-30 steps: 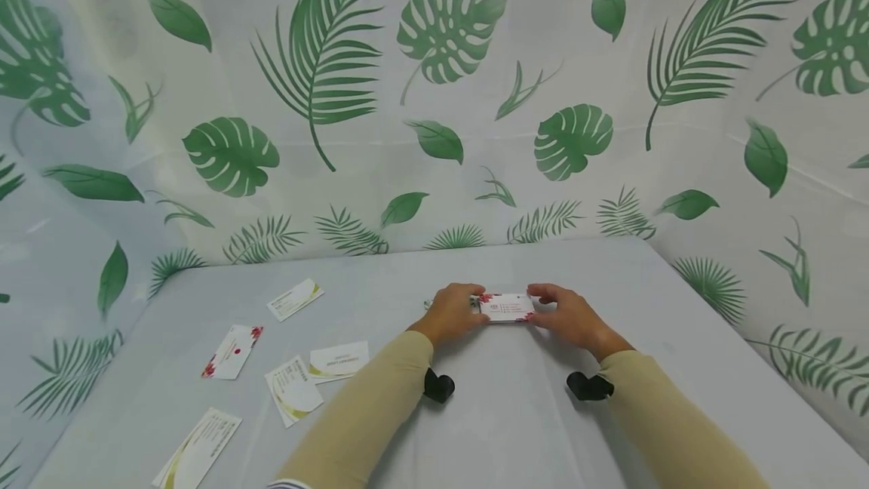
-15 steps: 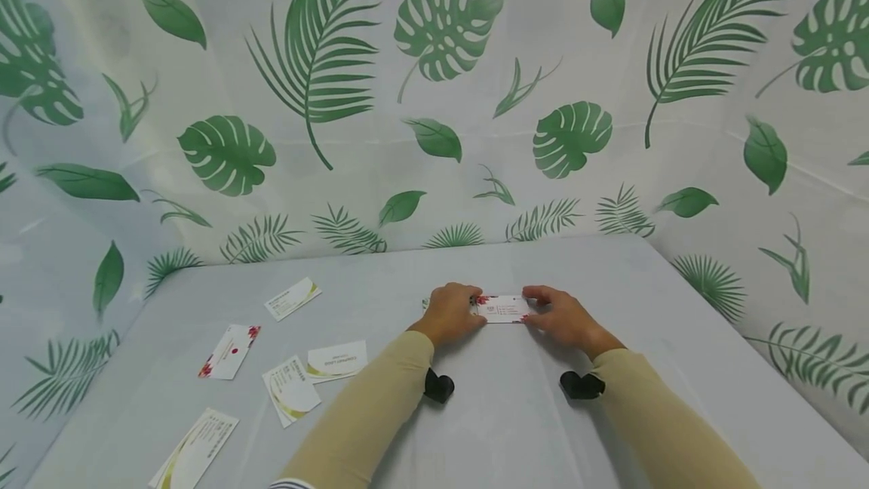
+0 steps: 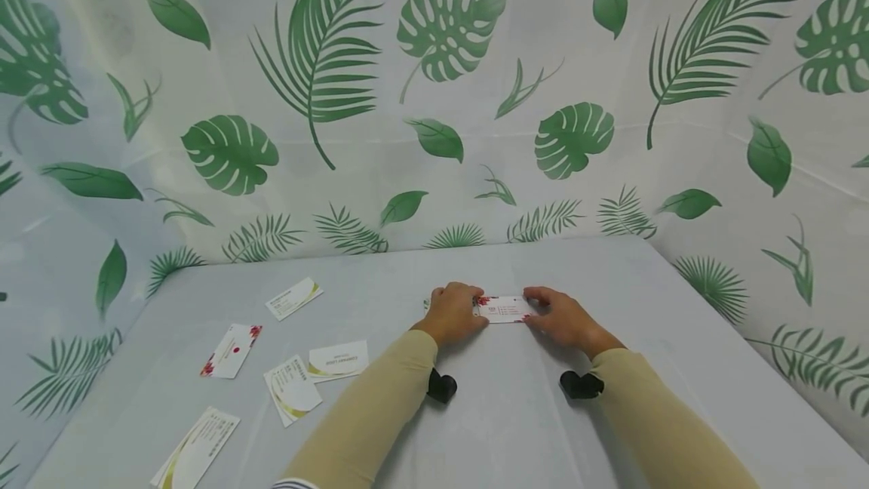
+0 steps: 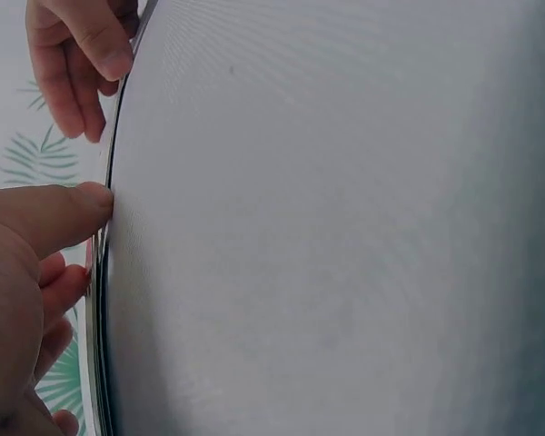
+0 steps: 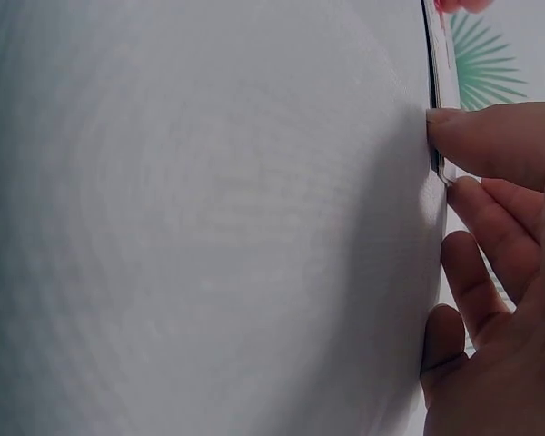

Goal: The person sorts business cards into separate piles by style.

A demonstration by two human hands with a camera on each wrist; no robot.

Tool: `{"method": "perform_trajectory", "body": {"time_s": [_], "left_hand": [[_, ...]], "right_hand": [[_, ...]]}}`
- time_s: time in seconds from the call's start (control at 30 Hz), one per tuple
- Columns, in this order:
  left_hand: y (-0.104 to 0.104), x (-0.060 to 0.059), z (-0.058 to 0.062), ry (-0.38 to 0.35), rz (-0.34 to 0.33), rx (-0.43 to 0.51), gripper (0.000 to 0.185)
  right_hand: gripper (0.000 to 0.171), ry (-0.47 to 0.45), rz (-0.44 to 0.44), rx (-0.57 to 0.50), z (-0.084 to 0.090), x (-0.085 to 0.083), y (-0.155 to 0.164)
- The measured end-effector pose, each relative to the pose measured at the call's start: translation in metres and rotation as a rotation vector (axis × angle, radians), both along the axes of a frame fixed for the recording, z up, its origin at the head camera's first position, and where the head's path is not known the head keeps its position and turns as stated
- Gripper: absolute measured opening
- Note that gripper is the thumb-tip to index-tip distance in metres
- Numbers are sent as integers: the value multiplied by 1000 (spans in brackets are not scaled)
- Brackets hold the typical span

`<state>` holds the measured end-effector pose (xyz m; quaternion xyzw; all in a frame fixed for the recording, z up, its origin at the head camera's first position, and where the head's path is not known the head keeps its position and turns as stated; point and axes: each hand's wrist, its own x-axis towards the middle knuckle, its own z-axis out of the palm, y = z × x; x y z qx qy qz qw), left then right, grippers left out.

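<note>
In the head view a small stack of white business cards with red flowers [image 3: 508,309] lies on the table between both hands. My left hand [image 3: 451,314] pinches its left end, thumb at the near edge and fingers at the far edge. At the right end, my right hand [image 3: 565,318] pinches it the same way. From the right wrist, the right thumb [image 5: 500,141] shows at the stack's thin edge [image 5: 434,73]. The left wrist view has the left thumb [image 4: 59,213] pressed to the near edge. Partly hidden behind the left hand is a green-patterned card [image 3: 426,306].
Left of the arms lie other business cards: a gold-striped card [image 3: 295,299] at the back, a red-flowered card [image 3: 231,352], two overlapping groups with gold curves [image 3: 293,389], [image 3: 197,450]. A leaf-print curtain [image 3: 434,195] rises behind the pale table [image 3: 502,429].
My right hand has shifted slightly left, its fingertips now further over the stack's right end. My left hand stays almost in place, and the scattered cards have not moved.
</note>
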<state>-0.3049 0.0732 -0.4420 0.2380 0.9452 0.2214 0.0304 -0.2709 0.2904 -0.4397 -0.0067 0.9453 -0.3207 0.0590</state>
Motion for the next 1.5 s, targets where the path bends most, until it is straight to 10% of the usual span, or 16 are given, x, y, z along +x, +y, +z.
{"method": "perform_trajectory", "body": {"time_s": [0.57,1.07,1.5], "left_hand": [[-31,16,30,-55,4,77,60],[-145,58,55,-50,24,174,64],[-232,74,40,-125,113,266,62]], "right_hand": [[65,54,49,-44,19,6,-17],[58,148,265,-129,40,28,-94],[58,113,429,-310,24,30,-175]]}}
